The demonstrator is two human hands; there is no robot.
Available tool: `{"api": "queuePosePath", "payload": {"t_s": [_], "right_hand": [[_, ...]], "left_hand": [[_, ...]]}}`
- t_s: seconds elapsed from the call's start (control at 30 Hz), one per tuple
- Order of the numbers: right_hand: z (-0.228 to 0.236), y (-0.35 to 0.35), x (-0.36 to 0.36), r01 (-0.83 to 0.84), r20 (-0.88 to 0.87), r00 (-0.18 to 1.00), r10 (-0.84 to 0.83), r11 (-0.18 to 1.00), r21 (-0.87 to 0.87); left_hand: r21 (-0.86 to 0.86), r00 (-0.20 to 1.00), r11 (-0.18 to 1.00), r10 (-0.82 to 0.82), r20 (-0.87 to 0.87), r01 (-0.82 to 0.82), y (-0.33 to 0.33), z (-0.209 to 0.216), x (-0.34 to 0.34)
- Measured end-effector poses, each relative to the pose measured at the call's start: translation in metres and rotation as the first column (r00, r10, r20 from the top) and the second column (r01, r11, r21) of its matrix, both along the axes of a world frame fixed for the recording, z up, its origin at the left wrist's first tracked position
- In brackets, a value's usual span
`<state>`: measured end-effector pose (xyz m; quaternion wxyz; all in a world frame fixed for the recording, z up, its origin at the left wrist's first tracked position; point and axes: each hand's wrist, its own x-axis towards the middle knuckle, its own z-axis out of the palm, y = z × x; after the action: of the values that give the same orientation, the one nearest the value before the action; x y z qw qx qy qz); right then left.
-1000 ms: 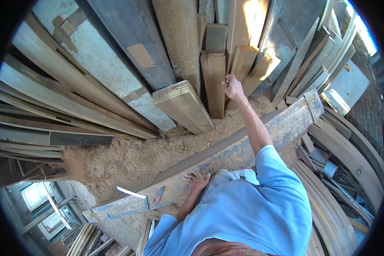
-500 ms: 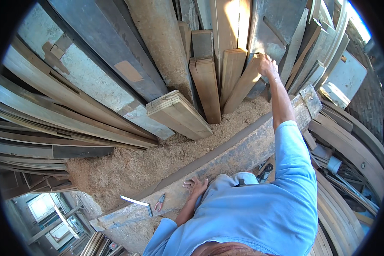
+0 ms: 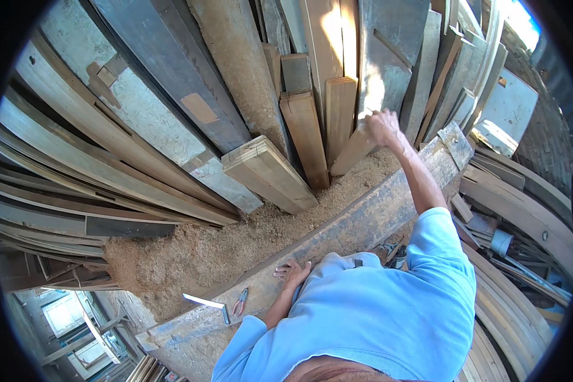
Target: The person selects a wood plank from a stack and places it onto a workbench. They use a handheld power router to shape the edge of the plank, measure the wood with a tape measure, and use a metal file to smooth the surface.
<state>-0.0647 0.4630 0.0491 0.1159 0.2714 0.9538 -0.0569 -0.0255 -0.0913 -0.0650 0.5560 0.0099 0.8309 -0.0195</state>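
My right hand [image 3: 386, 129] is closed over the top end of a short wooden board [image 3: 354, 151], whose lower end meets the sawdust. The board leans toward me and looks foreshortened. Just left of it, another short board [image 3: 340, 105] stands upright against taller timber. My left hand [image 3: 293, 274] lies with its fingers spread on a long worn plank [image 3: 369, 213] in front of my body. Red-handled pliers [image 3: 240, 302] and a try square [image 3: 209, 302] rest on that plank, left of my left hand.
Sawdust [image 3: 191, 254] covers the ground beyond the plank. A stack of short boards [image 3: 270, 175] and a narrow bundle of boards [image 3: 304, 137] stand in it. Long timbers [image 3: 165, 70] lean along the far side. More lumber [image 3: 516, 204] and a pale blue cylinder [image 3: 501, 242] lie at right.
My right hand has come lower and nearer, bringing the board's top end down toward me. My left hand stays on the plank. The view has shifted slightly.
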Motion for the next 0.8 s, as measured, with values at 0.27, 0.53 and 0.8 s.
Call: {"api": "queuePosePath", "payload": {"t_s": [0.27, 0.53, 0.8], "right_hand": [[-0.003, -0.153, 0.005, -0.236, -0.056, 0.972, 0.23, 0.948, -0.213], [0.189, -0.213, 0.004, -0.2, -0.124, 0.976, 0.179, 0.961, -0.189], [0.345, -0.259, 0.07, -0.215, -0.46, 0.884, 0.079, 0.944, -0.25]], "left_hand": [[0.265, 0.996, 0.961, -0.068, -0.051, 0.079, -0.051, -0.066, -0.037], [0.709, 0.934, 0.667, 0.057, -0.353, 0.228, -0.007, 0.044, -0.084], [0.762, 0.765, 0.324, 0.151, -0.627, 0.56, 0.034, 0.1, -0.144]]}}
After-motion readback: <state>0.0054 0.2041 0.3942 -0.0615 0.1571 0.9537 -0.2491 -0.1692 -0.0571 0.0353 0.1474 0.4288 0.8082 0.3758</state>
